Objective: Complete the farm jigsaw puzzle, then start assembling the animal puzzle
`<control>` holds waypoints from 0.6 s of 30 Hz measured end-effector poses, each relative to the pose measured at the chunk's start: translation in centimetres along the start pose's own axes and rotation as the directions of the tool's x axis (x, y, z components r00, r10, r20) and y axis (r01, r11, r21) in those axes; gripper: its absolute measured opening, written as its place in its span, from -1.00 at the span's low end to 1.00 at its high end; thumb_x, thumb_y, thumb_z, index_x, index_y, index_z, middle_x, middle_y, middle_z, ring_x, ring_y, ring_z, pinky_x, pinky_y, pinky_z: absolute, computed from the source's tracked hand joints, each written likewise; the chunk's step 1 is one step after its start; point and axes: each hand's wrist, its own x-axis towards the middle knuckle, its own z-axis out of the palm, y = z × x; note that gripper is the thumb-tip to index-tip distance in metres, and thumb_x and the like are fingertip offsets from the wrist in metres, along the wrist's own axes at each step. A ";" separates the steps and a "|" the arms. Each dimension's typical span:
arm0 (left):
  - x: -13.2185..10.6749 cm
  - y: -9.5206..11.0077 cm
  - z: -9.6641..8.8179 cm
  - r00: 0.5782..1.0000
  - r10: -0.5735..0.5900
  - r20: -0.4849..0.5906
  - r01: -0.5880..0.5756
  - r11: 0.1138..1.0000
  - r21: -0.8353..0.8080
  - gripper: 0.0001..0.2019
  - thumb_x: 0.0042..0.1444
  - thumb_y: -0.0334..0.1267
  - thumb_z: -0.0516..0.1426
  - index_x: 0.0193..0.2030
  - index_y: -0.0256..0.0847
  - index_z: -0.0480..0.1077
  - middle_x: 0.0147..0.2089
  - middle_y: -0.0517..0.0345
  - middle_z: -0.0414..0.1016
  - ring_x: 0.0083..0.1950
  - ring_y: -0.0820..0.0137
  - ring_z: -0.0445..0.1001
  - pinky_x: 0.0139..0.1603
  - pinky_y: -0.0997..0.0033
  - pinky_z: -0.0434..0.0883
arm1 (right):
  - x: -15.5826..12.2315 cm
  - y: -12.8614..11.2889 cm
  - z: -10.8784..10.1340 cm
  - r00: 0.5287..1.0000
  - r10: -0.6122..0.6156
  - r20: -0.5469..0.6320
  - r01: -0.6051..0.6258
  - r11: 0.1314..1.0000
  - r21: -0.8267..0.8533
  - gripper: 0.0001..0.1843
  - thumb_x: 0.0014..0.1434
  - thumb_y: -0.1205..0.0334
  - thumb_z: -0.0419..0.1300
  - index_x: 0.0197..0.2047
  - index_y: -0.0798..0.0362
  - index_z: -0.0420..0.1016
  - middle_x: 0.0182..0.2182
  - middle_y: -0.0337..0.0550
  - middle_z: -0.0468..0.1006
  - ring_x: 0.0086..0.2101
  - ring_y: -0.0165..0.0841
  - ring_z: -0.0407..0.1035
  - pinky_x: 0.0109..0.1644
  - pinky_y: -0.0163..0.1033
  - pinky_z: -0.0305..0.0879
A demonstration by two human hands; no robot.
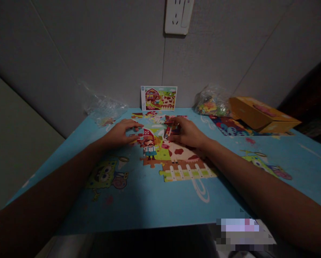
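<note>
Head view: puzzle [180, 153], part-joined, lay on table [149, 204]. Left hand [118, 132], fingers parted, near left edge; right hand [186, 133] gripped piece [167, 133] at upper edge. Fitting step, seemingly; next move likely called for matching edges.

Partly joined puzzle [180, 152] laid mid-table [149, 211], flanked by left hand [119, 133] and right hand [185, 132]; far right portion partly covered by the latter. Loose pieces [151, 114] scattered behind. Picture card [160, 98] stood behind those, by the wall [117, 53]. Socket plate [178, 18] mounted above, right of card. Plastic bag [105, 111] placed far left; filled bag [213, 103] far right, box [273, 114] set right of it, flat sheet [227, 128] partly covered by box.
</note>
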 end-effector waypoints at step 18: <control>0.3 2.8 1.6 0.943 -0.320 -0.090 0.223 0.809 -0.544 -0.53 0.02 -0.04 0.26 0.03 -0.23 0.38 0.08 -0.10 0.51 -0.10 0.22 0.57 -0.21 0.24 0.56 | 0.3 -0.5 -0.1 0.890 0.432 0.143 -0.405 0.609 0.682 -0.73 0.07 0.04 0.33 -0.38 0.05 0.40 -0.74 -0.39 0.24 -0.76 -0.56 -0.01 -0.73 -0.42 -0.13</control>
